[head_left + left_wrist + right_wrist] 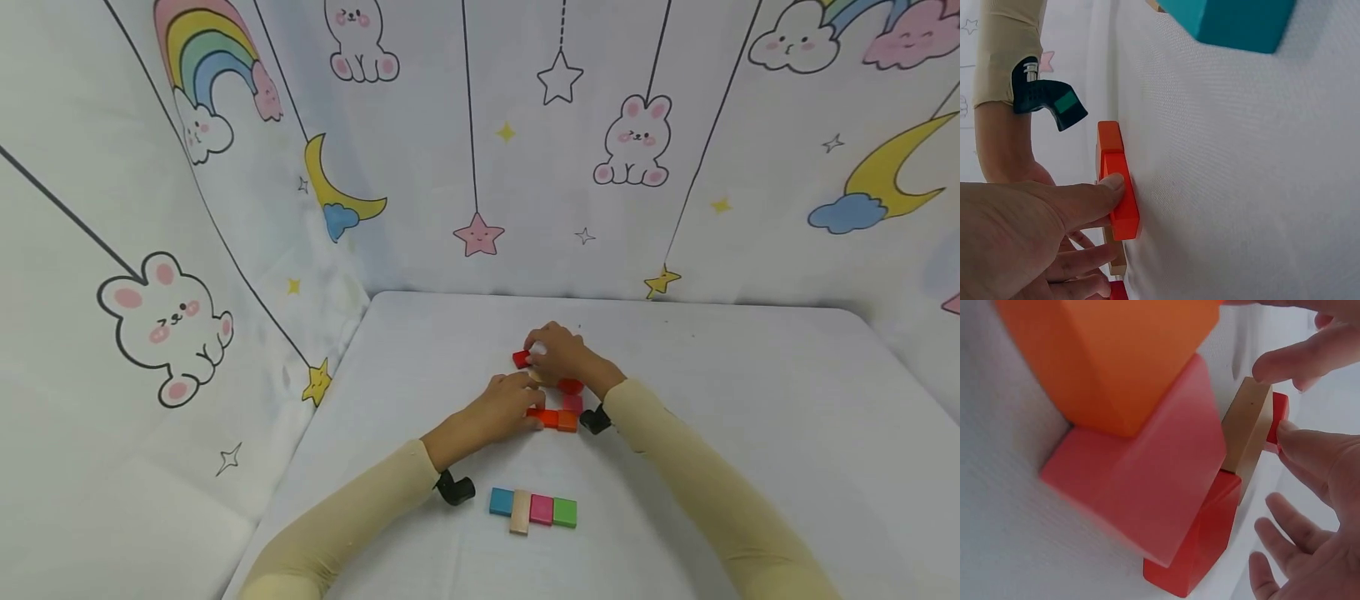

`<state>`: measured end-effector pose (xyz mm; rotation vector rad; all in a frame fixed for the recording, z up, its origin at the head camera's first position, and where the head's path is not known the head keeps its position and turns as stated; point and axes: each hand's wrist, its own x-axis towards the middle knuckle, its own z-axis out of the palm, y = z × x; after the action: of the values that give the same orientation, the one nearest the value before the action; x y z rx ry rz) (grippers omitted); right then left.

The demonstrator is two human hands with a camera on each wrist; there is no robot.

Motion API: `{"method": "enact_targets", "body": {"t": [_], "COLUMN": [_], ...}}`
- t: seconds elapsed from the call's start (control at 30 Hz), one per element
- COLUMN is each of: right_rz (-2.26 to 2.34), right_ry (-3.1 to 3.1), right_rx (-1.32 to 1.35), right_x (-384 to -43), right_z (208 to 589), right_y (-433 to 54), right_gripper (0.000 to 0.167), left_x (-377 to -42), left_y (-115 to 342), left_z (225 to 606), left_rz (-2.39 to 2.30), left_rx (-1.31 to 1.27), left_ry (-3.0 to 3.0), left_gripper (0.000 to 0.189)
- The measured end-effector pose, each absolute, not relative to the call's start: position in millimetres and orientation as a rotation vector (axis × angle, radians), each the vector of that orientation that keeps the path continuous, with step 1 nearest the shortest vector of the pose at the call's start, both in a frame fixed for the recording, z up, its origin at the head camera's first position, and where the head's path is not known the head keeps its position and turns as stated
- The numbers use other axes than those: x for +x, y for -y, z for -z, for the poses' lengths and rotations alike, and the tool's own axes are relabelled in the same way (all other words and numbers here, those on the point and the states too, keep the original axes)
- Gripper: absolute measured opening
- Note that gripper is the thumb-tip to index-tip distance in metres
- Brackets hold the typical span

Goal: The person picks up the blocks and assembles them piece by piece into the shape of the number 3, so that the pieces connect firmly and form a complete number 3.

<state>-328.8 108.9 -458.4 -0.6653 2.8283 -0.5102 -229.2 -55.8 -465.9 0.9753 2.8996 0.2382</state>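
Observation:
Toy blocks lie joined in a bent row on the white table. My left hand [506, 408] pinches a red-orange block [1124, 209] at one end, its thumb on the near face. Beside that sits an orange block [567, 421], then a pink block [1154, 469], a red block [1200, 547] and a plain wooden block [1246, 425]. At the far end my right hand [562, 354] holds a small red block [521, 359] between thumb and index finger. Its other fingers spread apart in the right wrist view. The head view partly hides the wooden block under the hands.
Closer to the person, a blue block [502, 502], a wooden block [520, 512], a pink block [541, 509] and a green block [565, 512] lie side by side. A black wrist camera [456, 488] hangs near them. A cartoon-printed curtain [420, 150] stands behind the table [750, 417].

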Motion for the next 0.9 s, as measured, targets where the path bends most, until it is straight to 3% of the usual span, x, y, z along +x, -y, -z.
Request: {"method": "enact_targets", "body": {"t": [0.9], "right_rz": [0.528], "right_ry": [-2.771], "right_rx": [-0.655], "right_x": [-317], "right_z": [458], "right_y": [-108], "right_gripper": [0.033], "left_x": [-225], "left_y": [56], "left_z": [463], "left_rz": [-0.276], "left_rx": [0.939], "left_ry": [-2.9], "left_gripper": [0.028]}}
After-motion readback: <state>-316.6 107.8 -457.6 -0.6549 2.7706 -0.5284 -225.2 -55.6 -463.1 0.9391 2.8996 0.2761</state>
